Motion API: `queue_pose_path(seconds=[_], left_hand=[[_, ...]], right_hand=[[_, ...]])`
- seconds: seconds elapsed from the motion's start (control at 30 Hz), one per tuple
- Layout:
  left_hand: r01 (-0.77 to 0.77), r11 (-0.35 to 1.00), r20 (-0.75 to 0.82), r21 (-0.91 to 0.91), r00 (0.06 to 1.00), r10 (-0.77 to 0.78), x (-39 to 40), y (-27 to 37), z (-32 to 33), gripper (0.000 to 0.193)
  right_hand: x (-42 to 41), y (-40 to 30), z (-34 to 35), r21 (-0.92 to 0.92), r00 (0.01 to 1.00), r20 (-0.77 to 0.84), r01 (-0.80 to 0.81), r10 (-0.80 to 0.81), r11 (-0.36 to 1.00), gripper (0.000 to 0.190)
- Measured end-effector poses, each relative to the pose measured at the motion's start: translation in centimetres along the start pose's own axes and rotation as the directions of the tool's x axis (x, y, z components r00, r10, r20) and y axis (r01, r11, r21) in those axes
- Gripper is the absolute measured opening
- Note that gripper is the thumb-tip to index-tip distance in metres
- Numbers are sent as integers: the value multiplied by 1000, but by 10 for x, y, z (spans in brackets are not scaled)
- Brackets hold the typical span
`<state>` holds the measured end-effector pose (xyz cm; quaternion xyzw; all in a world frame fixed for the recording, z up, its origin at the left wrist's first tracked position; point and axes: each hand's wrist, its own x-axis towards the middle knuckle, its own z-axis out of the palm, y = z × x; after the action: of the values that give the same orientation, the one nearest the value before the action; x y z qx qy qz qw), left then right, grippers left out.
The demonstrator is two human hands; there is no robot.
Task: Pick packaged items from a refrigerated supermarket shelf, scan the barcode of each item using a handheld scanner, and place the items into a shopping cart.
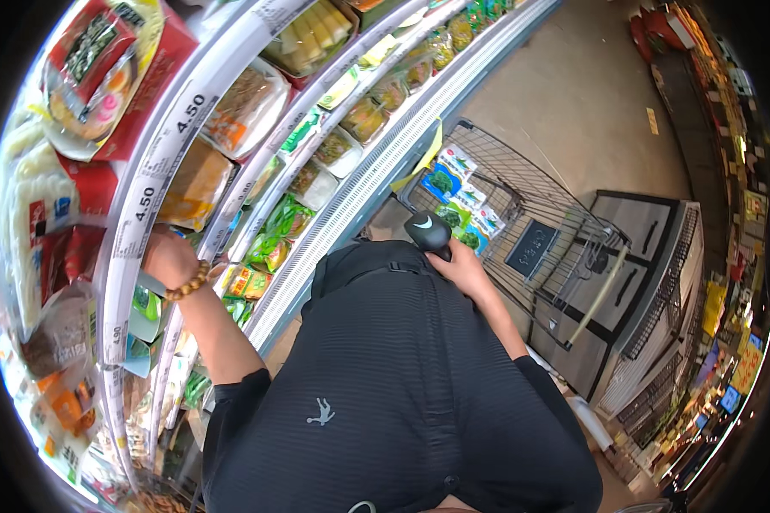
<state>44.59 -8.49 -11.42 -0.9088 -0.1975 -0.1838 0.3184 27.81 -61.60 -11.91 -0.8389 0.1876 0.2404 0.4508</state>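
Observation:
My left hand (170,258), with a wooden bead bracelet (189,282) at its wrist, reaches into the refrigerated shelf. Its fingers are hidden behind the shelf edge, so its grip cannot be judged. A flat yellow-brown package (196,186) lies just beyond it, and a packaged brown item in a white tray (247,112) sits farther along. In front of my waist, my right hand (457,264) is closed around the handle of a black handheld device (427,232), which looks like a barcode scanner.
A wire shopping cart (539,183) stands to the right, holding several blue and green vegetable packs (452,179). Shelf price rails (167,141) run along the left. Grey cabinets (641,224) are beyond the cart, and produce displays (731,256) line the far right.

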Motion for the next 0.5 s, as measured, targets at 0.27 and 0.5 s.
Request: queue_pose_path(seconds=[0.27, 0.5], left_hand=[[279, 9, 268, -960, 931, -248, -7, 31, -127, 27], [44, -440, 187, -897, 939, -287, -51, 43, -166, 25]], right_hand=[[10, 13, -20, -33, 992, 64, 112, -109, 993, 52], [11, 20, -44, -59, 992, 96, 83, -77, 995, 55]])
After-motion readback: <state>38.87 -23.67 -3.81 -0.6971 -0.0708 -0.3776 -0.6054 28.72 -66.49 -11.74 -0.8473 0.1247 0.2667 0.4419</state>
